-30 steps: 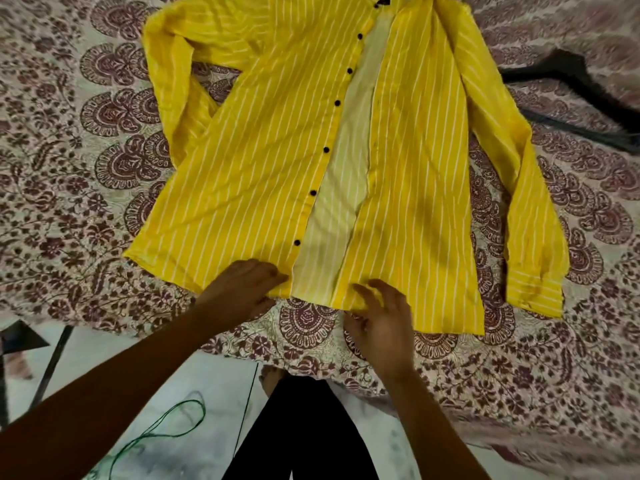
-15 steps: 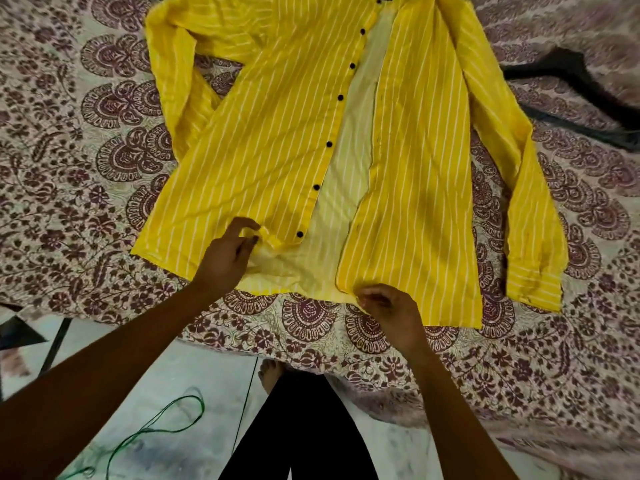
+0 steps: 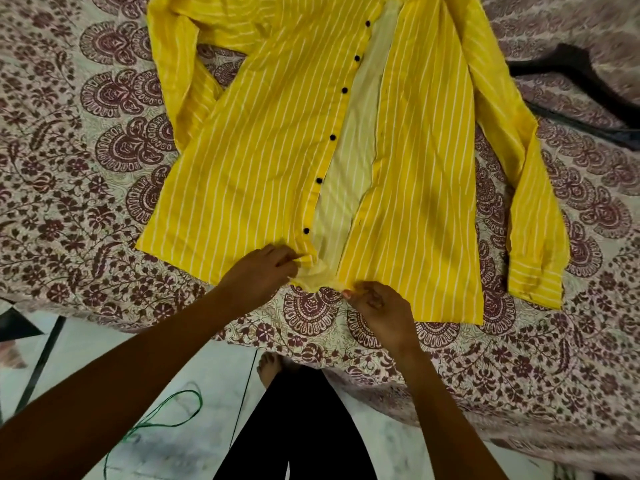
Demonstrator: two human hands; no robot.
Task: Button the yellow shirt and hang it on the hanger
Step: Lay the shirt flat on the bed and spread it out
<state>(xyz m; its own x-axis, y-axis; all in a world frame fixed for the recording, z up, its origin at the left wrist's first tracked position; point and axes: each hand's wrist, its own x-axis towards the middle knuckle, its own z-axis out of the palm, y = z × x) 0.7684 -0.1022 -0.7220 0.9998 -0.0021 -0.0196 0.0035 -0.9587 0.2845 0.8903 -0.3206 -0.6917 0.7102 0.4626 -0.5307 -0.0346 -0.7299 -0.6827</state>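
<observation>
While the yellow shirt (image 3: 263,140) lies unbuttoned on the bed (image 3: 69,168), the left hand (image 3: 258,277) pinches its button-side hem and the right hand (image 3: 379,311) pinches the other, the hanger (image 3: 571,62) at two o'clock.

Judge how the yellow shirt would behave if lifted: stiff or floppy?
Probably floppy: the yellow shirt bunches where the left hand and right hand pinch its hem. Likely thin, light: stripes show through its pale inside. Unbuttoned, its fronts may fall apart.

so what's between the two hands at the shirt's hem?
Head view: between the left hand and the right hand lies only the pale inner back panel of the yellow shirt, bunched at the hem. Each hand pinches one front edge.
</observation>
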